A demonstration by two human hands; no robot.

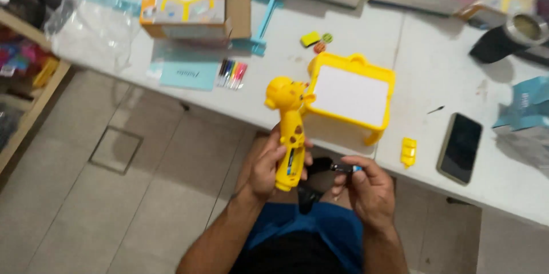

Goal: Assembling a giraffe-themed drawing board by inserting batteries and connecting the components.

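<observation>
A white desk [434,68] stands over grey tiles; below its near edge, the left hand [267,165] grips a yellow giraffe toy [289,131], long axis upright, while the right hand [366,185] just beside it pinches a small dark tool [340,167]

1. Light: even, fairly bright indoor light w/ a slightly warm tint; source not in view.
2. Shadows: soft, short. The yellow plastic drawing board with white screen [350,96] drops a faint shadow toward the tabletop's near edge; a darker patch lies beside the crumpled teal packaging [529,105] at the right edge.
3. Glare: the clear plastic bag [94,20] near the far left corner shows pale sheen; the black smartphone [460,147] screen has a dull reflection.
4. Sharpness: overall soft, low detail, slight motion blur; far edge boxes smeared.
5. Distortion: view tilted, tabletop edges run diagonally; mild wide-angle stretch at corners.
</observation>
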